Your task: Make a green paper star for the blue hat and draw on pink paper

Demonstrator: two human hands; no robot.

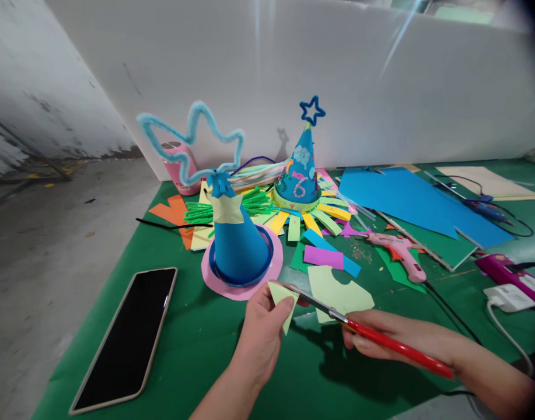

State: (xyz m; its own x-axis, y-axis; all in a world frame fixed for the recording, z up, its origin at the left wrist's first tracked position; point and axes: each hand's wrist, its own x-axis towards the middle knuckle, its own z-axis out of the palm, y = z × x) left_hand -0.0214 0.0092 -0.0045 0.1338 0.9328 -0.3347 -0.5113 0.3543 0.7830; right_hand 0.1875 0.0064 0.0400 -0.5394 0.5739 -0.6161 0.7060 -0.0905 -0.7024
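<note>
Left hand [261,326] pinching small pale-green triangular paper piece [278,292] above green bench [197,332], near blue cone hat with pink brim [237,245]. Right hand [390,322] gripping red-handled metal scissors [398,345], blades at paper's corner. Blades close to left hand: slip could nick skin; loose pinch could skew cut.

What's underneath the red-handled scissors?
Beneath the scissors, a pale green sheet with a curved notch lies on the green tabletop. The strip behind the blades and whatever the right hand covers can't be seen.
</note>
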